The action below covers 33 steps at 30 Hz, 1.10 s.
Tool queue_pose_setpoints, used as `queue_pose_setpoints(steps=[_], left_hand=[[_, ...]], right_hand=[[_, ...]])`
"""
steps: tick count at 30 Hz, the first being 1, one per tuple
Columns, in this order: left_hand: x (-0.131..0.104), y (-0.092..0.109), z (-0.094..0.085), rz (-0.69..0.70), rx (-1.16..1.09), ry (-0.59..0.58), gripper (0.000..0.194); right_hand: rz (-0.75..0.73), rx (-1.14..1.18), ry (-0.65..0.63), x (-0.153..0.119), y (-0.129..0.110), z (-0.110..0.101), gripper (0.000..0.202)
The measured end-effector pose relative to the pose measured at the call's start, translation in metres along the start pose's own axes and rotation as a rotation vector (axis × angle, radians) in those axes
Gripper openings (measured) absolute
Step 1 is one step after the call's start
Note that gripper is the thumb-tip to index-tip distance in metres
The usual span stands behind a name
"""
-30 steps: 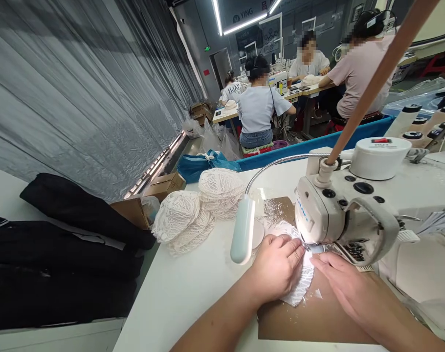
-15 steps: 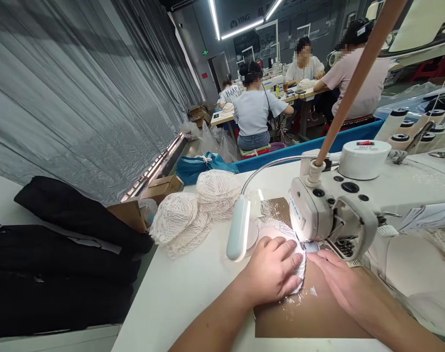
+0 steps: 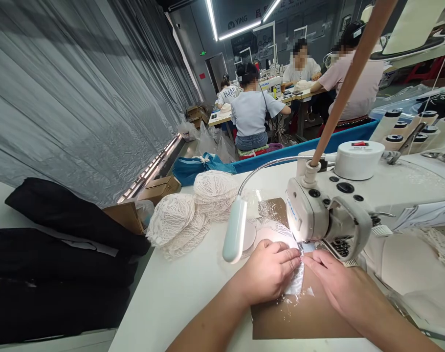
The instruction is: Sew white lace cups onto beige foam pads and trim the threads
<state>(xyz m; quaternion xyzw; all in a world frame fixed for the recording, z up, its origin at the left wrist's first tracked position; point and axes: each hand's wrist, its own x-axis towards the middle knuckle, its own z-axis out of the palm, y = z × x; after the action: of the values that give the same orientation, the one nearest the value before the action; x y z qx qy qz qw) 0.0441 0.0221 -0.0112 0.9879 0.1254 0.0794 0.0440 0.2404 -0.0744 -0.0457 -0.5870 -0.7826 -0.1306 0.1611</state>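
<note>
A pale bra cup with a white lace edge point(image 3: 296, 282) lies under the needle area of a white sewing machine point(image 3: 308, 208). My left hand point(image 3: 272, 271) presses on the cup, its fingers bent and drawn together over the lace edge. Close beside it, my right hand point(image 3: 330, 274) has its thumb and fingertips at the cup's edge, just in front of the presser foot, almost touching my left fingertips. The fingertips hide exactly how the edge is gripped. A brown board point(image 3: 306, 320) lies beneath, dotted with white scraps.
Stacked lace cups point(image 3: 173, 217) sit left of a lamp point(image 3: 234, 230) on a bent neck. A brown pole point(image 3: 354, 78) rises from the machine. Thread cones point(image 3: 393, 120) stand at the right. Dark cloth point(image 3: 64, 264) lies at far left; co-workers point(image 3: 250, 107) sit beyond.
My left fingers have drawn together towards the needle, uncovering more of the cup's near edge. My right fingertips have shifted left to meet them. The view has moved slightly.
</note>
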Motion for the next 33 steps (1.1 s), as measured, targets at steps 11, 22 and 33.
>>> queue_pose_setpoints(steps=[11,22,33], left_hand=[[0.002,0.001,-0.001,-0.049,0.004,0.000,0.038],[0.001,-0.001,0.006,-0.087,0.005,0.052,0.046],[-0.003,-0.002,0.006,-0.062,-0.040,0.079,0.041]], right_hand=[[0.029,0.020,0.013,-0.001,0.001,0.005,0.049],[0.054,0.191,-0.159,-0.018,0.009,0.014,0.041],[-0.112,0.335,-0.146,-0.011,0.011,-0.004,0.034]])
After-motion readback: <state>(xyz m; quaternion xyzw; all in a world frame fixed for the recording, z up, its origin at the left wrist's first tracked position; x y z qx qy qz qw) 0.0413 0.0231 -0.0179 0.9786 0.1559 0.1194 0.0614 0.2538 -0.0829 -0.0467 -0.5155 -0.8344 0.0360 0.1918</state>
